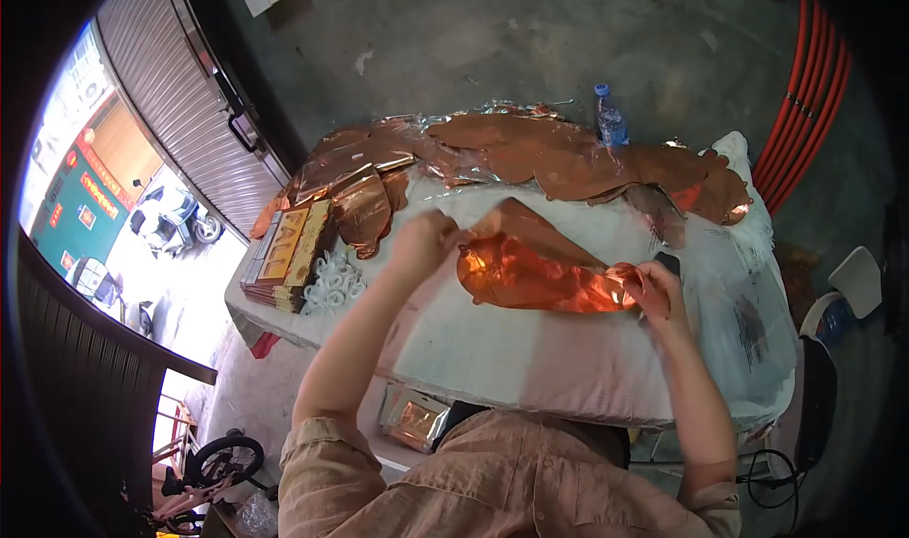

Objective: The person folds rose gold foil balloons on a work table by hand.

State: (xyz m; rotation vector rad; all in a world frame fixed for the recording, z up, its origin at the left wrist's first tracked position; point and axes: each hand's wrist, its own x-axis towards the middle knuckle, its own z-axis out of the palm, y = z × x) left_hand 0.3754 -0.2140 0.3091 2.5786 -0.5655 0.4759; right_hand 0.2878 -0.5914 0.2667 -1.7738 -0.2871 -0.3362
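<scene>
A shiny orange-copper foil sheet (540, 277) is stretched between my two hands above the white-covered table (530, 358). My left hand (426, 244) is closed at the sheet's upper left edge, its fingertips pinching the foil. At the sheet's right end my right hand (658, 295) grips the bunched foil between thumb and fingers. A small dark object (668, 263) lies just behind my right hand, partly hidden. Flat copper foil pieces (568, 164) are heaped along the table's far side.
Printed packets (289, 249) are stacked at the table's left, beside a pile of white rings (333, 282). A water bottle (611, 121) stands at the back. Red pipes (805, 102) run down the right wall. A plastic chair (854, 282) is at the right.
</scene>
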